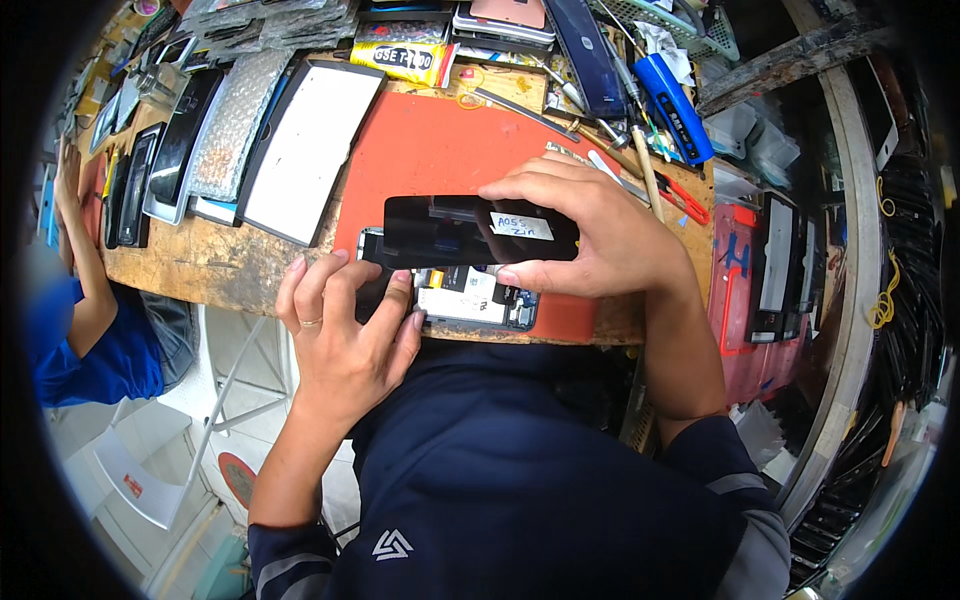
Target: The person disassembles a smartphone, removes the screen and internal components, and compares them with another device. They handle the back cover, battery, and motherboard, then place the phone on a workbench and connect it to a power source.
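**2 hands lift a black screen panel over an opened phone**

Seen from above, the right hand pinches a black screen panel by its right end, level above an opened phone lying on a red mat. The left hand presses fingers together on the phone's left end, steadying it. To do this well, the panel probably wants even support, kept low and parallel, without twisting. A workbench carries spare panels.
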The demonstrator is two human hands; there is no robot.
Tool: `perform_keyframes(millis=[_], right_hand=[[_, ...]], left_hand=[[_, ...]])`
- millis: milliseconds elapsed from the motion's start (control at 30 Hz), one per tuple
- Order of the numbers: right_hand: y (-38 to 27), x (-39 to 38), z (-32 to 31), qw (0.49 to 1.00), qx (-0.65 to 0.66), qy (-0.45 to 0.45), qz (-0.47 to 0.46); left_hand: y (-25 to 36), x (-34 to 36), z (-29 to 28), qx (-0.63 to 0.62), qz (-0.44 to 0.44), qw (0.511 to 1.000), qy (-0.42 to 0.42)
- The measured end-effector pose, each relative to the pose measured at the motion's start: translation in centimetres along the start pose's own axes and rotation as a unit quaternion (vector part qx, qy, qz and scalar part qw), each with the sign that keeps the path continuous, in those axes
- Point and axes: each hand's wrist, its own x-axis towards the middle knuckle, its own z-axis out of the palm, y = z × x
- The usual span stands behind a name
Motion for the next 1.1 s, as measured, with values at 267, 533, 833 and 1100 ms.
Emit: perform_keyframes(millis=[267,533,833,1100], right_hand=[[0.17,0.07,-0.06,1.000,0.014,-0.003,0.009],[0.13,-0.03,-0.28,0.999,0.032,-0.015,0.035],[0.37,0.02,-0.14,0.999,0.034,-0.007,0.016],[0.36,-0.04,-0.14,0.999,0.040,-0.006,0.017]], left_hand=[[-0.31,0.05,0.05,-0.015,0.004,1.000,-0.002],[-0.30,0.07,0.18,-0.016,0.004,1.000,0.002],[-0.39,-0.02,0.21,-0.025,0.002,1.000,0.006],[-0.37,0.04,0.19,-0.019,0.001,1.000,0.014]])
